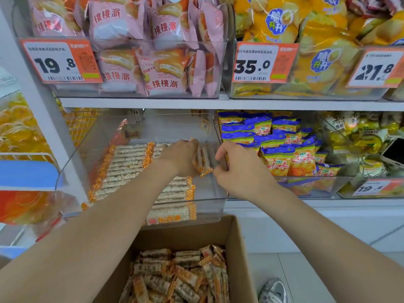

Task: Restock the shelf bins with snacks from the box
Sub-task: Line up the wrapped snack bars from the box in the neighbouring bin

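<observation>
A clear plastic shelf bin (209, 193) on the middle shelf holds rows of long snack bars (124, 167) in orange-ended wrappers. My left hand (181, 158) reaches into the bin and grips a few upright snack bars (204, 160) against the bin's right side. Just right of those bars, my right hand (236, 169) has its fingers curled at the bin's right wall; whether it holds anything is unclear. Below, an open cardboard box (238, 241) contains several loose snack bars (181, 274) of the same kind.
The upper shelf carries bins of pink pie packs (122, 25) and yellow chip bags (306, 40) with price tags. Right of the open bin sit blue-and-orange snack packs (284, 149) and yellow packs (360, 138). A shoe (273, 289) shows on the floor beside the box.
</observation>
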The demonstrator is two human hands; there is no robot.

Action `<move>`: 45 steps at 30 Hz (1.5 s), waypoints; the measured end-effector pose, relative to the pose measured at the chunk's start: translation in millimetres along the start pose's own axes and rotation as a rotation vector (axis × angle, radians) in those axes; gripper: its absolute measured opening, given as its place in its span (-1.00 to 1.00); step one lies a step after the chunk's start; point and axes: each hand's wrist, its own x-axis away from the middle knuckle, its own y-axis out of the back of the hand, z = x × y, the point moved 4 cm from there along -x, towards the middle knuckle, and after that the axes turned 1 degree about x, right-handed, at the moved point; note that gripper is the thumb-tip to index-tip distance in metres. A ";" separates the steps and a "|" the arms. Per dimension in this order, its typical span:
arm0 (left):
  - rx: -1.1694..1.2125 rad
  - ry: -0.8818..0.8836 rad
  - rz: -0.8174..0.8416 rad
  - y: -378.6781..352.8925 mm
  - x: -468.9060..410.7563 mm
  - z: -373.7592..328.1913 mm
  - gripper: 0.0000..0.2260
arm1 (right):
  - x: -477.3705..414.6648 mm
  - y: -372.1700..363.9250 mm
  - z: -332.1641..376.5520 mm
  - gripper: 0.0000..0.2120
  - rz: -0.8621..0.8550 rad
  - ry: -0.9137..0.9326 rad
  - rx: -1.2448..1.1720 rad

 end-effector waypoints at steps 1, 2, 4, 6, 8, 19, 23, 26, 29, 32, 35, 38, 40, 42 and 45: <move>-0.045 -0.010 -0.015 -0.8 -0.1 -2.0 -0.31 | 0.0 -0.6 0.2 -0.84 -0.003 0.001 0.003; -0.099 -0.030 -0.032 -1.9 -0.7 -4.2 -0.29 | 0.5 -1.2 0.7 -0.83 -0.006 0.003 0.007; -0.188 -0.111 -0.065 -4.2 -2.8 -9.8 -0.24 | 1.9 -2.4 2.4 -0.83 -0.004 0.006 0.023; -0.190 -0.156 -0.073 -4.6 -4.7 -13.0 -0.24 | 3.4 -2.8 3.9 -0.82 0.006 0.001 0.039; -0.169 -0.141 -0.054 -5.2 -6.2 -15.1 -0.24 | 4.4 -2.9 4.1 -0.81 0.004 -0.002 0.040; 0.097 -0.034 -0.082 -16.8 -1.8 -9.2 -0.45 | 3.5 -2.1 4.2 -0.79 0.009 0.017 0.028; -0.097 -0.089 0.046 -13.1 5.3 -2.8 -0.26 | 3.4 -1.5 4.1 -0.78 0.011 0.023 0.024; -0.058 -0.092 0.068 -7.2 3.8 8.1 -0.25 | 3.2 -2.2 3.5 -0.79 0.014 0.031 0.022; 0.003 -0.042 0.001 -8.6 0.5 13.2 -0.44 | 2.6 -4.2 3.3 -0.80 0.015 0.041 0.032; 0.042 0.019 -0.025 -15.8 -3.3 9.5 -0.49 | 2.6 -4.1 4.4 -0.80 0.020 0.045 0.040; 0.036 -0.010 -0.041 -14.6 -1.4 4.8 -0.36 | 5.0 -2.0 5.7 -0.80 0.034 0.032 0.063; 0.201 -0.108 -0.072 4.4 22.2 1.6 -0.42 | 12.6 2.1 10.1 -0.82 0.004 0.047 0.156; 0.364 -0.191 -0.150 20.9 56.5 -2.3 -0.67 | 24.0 6.4 19.0 -0.79 -0.020 0.070 0.268; 0.457 -0.225 -0.260 34.3 102.2 -6.1 -0.86 | 41.3 11.0 30.8 -0.78 -0.038 0.096 0.344; 0.542 -0.221 -0.430 39.6 172.6 -13.3 -0.94 | 76.1 9.6 47.4 -0.88 -0.011 0.156 0.234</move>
